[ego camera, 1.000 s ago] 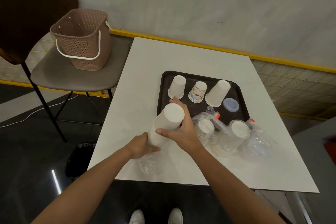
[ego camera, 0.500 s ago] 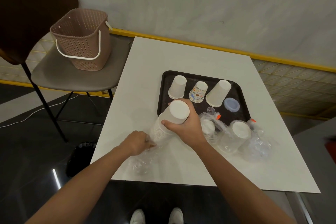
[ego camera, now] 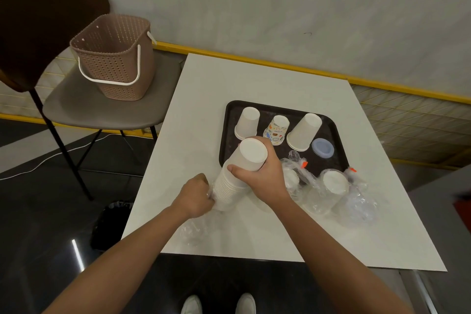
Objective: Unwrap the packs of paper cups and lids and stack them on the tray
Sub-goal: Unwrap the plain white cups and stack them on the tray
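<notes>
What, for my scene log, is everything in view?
white table: 1, white, centre
black plastic tray: 1, black, on table
upturned white paper cup stacks: 2, white, on tray
printed paper cup stack: 1, multicoloured, between them
pale blue plastic lids: 1 pile, blue, tray's right
tall stack of white paper cups: 1, white, tilted, in hands
clear plastic wrap: 1, clear, at its base
wrapped packs: 2, clear, orange ties, tray's near edge
brown perforated plastic basket: 1, brown, on chair
grey-seated chair: 1, grey, left of table
white shoes: 2, white, floor
left hand: 1, pinching wrap
right hand: 1, grip round stack's top
</notes>
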`<state>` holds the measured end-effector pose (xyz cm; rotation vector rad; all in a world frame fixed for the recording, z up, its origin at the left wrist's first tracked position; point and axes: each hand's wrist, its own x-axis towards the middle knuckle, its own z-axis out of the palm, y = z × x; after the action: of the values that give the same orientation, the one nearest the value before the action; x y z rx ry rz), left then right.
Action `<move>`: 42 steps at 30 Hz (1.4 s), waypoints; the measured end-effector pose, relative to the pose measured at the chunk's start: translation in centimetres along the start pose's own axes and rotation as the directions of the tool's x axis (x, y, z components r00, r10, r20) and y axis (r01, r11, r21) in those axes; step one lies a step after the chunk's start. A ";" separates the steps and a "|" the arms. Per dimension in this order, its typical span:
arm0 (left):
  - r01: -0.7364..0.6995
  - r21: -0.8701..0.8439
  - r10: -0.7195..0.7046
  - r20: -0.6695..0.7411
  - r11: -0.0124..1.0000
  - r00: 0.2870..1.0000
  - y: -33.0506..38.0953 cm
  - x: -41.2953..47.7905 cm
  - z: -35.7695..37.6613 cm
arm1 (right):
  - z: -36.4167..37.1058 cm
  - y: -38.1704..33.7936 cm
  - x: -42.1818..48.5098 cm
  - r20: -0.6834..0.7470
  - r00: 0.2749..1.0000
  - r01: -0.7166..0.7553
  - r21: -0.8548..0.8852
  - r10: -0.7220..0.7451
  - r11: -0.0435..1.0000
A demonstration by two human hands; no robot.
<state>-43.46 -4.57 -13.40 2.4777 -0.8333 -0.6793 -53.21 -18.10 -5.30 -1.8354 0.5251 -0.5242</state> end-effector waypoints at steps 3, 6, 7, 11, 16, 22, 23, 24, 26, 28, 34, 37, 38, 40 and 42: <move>-0.037 0.052 0.041 -0.060 0.998 0.997 -0.1 0.0 -0.3 | 0.2 -0.2 0.0 -0.004 1.000 0.005 0.009 -0.004 1.000; -0.048 -0.019 0.047 -0.084 0.999 0.995 -0.3 -0.2 -0.1 | 0.3 -0.4 0.0 0.003 1.000 0.010 0.014 -0.010 1.000; -0.024 -0.099 0.015 -0.094 0.995 0.995 -0.4 -0.2 0.1 | 0.4 -0.5 0.0 0.007 1.000 0.012 0.013 -0.012 1.000; 0.044 -0.308 -0.068 -0.070 0.950 0.995 -0.1 -0.2 0.2 | 0.3 -0.6 -0.2 0.005 1.000 0.008 0.011 -0.008 1.000; 0.052 -0.148 -0.061 -0.059 0.988 0.996 0.2 0.1 -0.1 | 0.5 -0.6 -0.3 0.036 0.999 0.003 -0.008 -0.003 1.000; 0.065 -0.217 -0.110 -0.200 0.974 0.974 0.0 0.2 -0.7 | 0.8 0.2 -0.8 0.043 0.999 -0.021 -0.026 0.022 0.999; 0.069 -0.254 -0.122 -0.199 0.965 0.972 -0.1 0.1 -0.9 | 0.8 0.4 -0.9 0.049 0.998 -0.029 -0.030 0.030 0.999; 0.074 -0.276 -0.129 -0.188 0.958 0.974 -0.2 0.1 -1.2 | 0.9 0.5 -1.0 0.058 0.998 -0.034 -0.036 0.036 0.999; 0.069 -0.278 -0.117 -0.161 0.958 0.980 -0.3 0.1 -1.6 | 1.0 0.7 -1.2 0.066 0.997 -0.038 -0.045 0.041 0.998; 0.061 -0.277 -0.109 -0.162 0.959 0.981 -0.4 0.1 -2.0 | 1.2 0.8 -1.3 0.065 0.997 -0.043 -0.048 0.046 0.998; 0.063 -0.460 -0.218 -0.290 0.886 0.932 -0.7 0.5 -4.5 | 1.3 0.7 -1.2 0.065 0.996 -0.055 -0.055 0.058 0.997; 0.081 -0.479 -0.230 -0.260 0.874 0.938 -0.9 0.8 -4.6 | 1.3 0.7 -1.2 0.061 0.996 -0.062 -0.057 0.066 0.996; 0.109 -0.477 -0.245 -0.233 0.872 0.941 -1.0 0.8 -4.5 | 1.3 0.7 -1.2 0.061 0.996 -0.068 -0.055 0.071 0.996; 0.176 -0.471 -0.289 -0.177 0.864 0.941 -1.5 0.8 -4.0 | 1.3 0.8 -1.3 0.060 0.995 -0.080 -0.054 0.083 0.995; 0.219 -0.487 -0.326 -0.147 0.845 0.934 -2.0 0.8 -3.6 | 1.2 0.9 -1.4 0.056 0.994 -0.090 -0.058 0.093 0.994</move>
<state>-40.02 -2.79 -11.88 2.1861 -0.1906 -0.5923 -53.68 -16.63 -6.69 -1.8640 0.5859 -0.3959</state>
